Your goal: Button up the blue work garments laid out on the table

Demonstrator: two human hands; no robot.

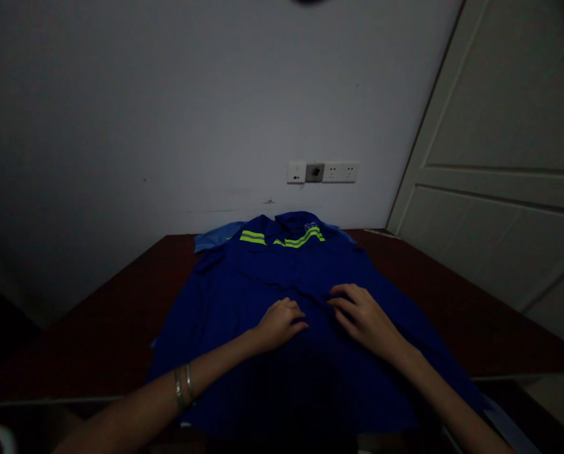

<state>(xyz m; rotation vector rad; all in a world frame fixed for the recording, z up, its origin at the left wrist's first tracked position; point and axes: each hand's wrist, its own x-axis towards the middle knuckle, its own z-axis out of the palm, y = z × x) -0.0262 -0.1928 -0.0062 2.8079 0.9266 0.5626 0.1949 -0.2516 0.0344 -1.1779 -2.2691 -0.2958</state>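
A dark blue work shirt (244, 296) with yellow-green and grey reflective stripes lies spread out, its collar toward the wall. My left hand (280, 323) rests over the middle of the shirt, its fingers loosely curled and the thumb a little apart from them. Just to its right, my right hand (363, 318) is at the shirt's front with bent, separated fingers, close to a crease in the cloth. I see nothing gripped in either hand. Whether the fingertips press on the fabric is hard to make out in the dim light.
The shirt lies on a dark reddish-brown table (121, 315) and hangs over its near edge. Lighter blue cloth (219, 238) shows at the shirt's shoulders. A wall with sockets (340, 173) stands behind, and a pale panelled door (494, 208) is on the right.
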